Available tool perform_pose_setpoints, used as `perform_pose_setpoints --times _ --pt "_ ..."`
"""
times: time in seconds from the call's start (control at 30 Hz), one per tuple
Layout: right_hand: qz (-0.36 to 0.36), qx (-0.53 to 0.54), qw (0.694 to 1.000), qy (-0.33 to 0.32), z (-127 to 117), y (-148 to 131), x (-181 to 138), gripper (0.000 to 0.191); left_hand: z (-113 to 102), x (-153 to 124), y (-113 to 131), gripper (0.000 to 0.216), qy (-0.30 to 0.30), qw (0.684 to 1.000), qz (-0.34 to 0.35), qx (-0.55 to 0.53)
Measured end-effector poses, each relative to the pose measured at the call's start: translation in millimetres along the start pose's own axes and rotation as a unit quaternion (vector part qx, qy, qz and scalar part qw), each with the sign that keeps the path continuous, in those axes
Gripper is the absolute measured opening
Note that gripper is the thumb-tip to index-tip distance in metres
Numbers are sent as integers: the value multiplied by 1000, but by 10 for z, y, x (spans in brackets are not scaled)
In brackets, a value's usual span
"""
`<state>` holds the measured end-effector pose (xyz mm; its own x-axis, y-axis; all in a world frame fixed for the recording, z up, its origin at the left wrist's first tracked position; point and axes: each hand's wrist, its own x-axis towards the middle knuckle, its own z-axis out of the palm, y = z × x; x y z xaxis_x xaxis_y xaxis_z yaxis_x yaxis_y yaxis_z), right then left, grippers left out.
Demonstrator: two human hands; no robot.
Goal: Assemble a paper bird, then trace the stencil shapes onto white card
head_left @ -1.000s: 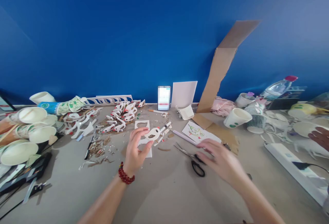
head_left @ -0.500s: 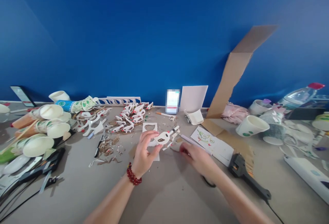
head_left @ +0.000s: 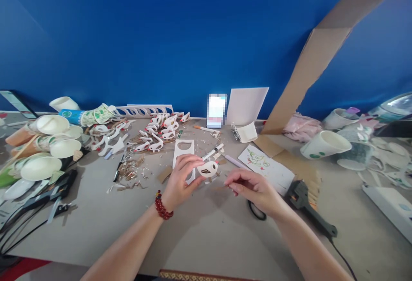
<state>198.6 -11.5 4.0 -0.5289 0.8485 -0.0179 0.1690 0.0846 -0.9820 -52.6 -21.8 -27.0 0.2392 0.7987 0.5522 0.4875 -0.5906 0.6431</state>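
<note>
The left hand (head_left: 183, 181) grips a white bird cutout (head_left: 208, 169); right of the cutout, the right hand (head_left: 252, 188) pinches a thin, blurred brown strip (head_left: 220, 188).

White bird cutout (head_left: 207, 169) in left grip (head_left: 180, 180), brown strip (head_left: 220, 188) in right grip (head_left: 254, 188)

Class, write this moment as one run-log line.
Left hand: holds white bird cutout | Right hand: at brown strip, grip unclear | Scissors: partly hidden by right hand | Glue gun: beside drawing sheet
</note>
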Motion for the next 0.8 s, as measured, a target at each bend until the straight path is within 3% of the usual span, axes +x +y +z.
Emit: perform_pose_setpoints --times 0.33,0.5,0.8 --pt "-10 -14 1000 18 17 33 26 15 -2 7 42 31 -15 1000 8 13" --pt "44 71 994 63 44 67 33 20 -9 10 55 30 -16 1000 11 14" --pt "51 142 985 88 62 96 69 28 -13 19 76 28 -24 999 14 22"
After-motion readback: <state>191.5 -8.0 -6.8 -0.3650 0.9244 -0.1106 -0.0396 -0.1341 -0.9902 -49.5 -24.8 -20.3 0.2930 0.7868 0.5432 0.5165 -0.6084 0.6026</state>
